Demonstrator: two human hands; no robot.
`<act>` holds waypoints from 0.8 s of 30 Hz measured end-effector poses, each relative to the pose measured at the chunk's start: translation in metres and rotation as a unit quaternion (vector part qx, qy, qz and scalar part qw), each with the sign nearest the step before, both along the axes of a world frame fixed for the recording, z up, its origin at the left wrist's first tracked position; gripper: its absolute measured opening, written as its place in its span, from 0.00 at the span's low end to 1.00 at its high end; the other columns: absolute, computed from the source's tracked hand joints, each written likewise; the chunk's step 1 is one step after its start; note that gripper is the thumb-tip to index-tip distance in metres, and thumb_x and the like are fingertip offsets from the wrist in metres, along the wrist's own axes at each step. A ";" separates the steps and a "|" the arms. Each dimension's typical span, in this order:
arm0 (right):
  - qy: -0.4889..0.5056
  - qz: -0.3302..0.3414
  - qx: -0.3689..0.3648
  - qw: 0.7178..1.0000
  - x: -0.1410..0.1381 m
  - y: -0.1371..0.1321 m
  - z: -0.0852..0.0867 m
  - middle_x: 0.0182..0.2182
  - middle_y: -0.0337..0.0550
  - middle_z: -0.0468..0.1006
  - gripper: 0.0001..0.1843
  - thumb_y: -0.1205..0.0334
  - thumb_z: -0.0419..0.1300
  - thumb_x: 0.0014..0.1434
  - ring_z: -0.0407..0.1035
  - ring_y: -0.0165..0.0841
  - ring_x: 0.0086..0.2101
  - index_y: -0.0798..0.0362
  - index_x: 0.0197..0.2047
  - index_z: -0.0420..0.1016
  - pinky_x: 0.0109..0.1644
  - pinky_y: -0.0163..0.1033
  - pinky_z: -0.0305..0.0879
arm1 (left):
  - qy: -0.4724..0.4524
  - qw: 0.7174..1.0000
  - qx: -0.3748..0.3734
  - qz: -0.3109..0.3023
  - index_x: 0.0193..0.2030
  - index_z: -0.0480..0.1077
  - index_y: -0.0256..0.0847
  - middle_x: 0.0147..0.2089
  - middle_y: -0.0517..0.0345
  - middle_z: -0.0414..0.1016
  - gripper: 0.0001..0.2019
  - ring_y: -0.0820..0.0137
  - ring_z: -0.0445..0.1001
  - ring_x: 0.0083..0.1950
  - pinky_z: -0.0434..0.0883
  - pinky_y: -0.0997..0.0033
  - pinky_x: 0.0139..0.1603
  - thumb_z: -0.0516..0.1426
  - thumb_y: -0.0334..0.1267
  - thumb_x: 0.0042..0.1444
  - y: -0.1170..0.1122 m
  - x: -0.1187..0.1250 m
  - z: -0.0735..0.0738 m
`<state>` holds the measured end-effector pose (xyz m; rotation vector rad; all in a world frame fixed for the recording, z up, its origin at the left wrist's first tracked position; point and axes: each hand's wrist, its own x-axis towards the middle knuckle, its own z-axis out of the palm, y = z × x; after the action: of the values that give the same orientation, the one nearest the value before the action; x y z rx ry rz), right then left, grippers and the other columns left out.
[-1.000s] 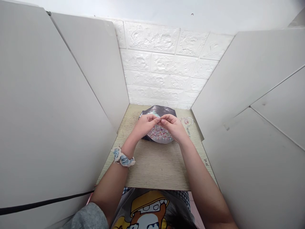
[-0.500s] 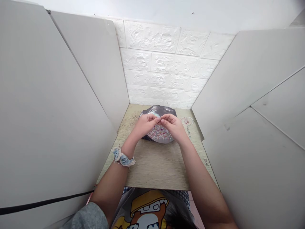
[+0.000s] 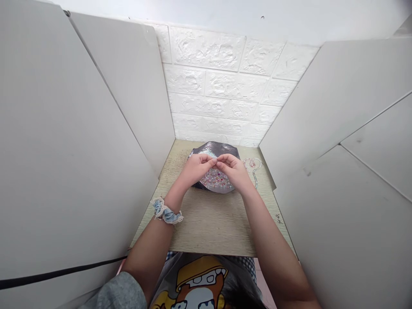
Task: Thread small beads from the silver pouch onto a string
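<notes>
While above beads (image 3: pixel 216 181), both hands (image 3: pixel 195 168) (image 3: pixel 236 172) together

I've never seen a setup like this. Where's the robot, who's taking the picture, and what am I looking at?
There's no robot here: the two bare hands belong to a person. A camera worn on that person's head looks forward and down, so you see roughly what they see. The left hand, with a scrunchie on its wrist, and the right hand meet at the fingertips above a dark, shiny bag. Many small pale and pink beads show at the bag's near side. Anything pinched between the fingers is too small to make out. On the table, a beaded strand curls to the right of the bag, and some tiny bits lie near the right edge.
</notes>
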<state>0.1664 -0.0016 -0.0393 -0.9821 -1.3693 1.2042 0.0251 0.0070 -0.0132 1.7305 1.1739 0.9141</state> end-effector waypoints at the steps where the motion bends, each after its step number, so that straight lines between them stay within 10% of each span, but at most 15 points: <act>1: -0.004 -0.001 0.001 1.000 0.000 0.000 0.000 0.29 0.40 0.71 0.09 0.59 0.57 0.47 0.68 0.29 0.33 0.53 0.32 0.64 0.42 0.39 0.65 | 0.004 1.000 0.002 0.003 0.25 0.69 0.35 0.23 0.60 0.67 0.15 0.77 0.61 0.25 0.58 0.78 0.25 0.52 0.46 0.47 0.000 0.000 0.001; 24: -0.155 -0.113 0.116 0.975 -0.002 -0.002 -0.002 0.26 0.40 0.70 0.08 0.58 0.56 0.48 0.64 0.29 0.30 0.55 0.25 0.68 0.36 0.35 0.61 | 0.013 1.000 -0.018 0.009 0.26 0.71 0.35 0.18 0.64 0.58 0.15 0.80 0.54 0.20 0.53 0.78 0.21 0.52 0.47 0.46 0.004 -0.001 -0.005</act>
<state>0.1645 -0.0031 -0.0416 -1.1541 -1.5512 0.7228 0.0246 0.0109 -0.0183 1.7090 1.2179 0.8796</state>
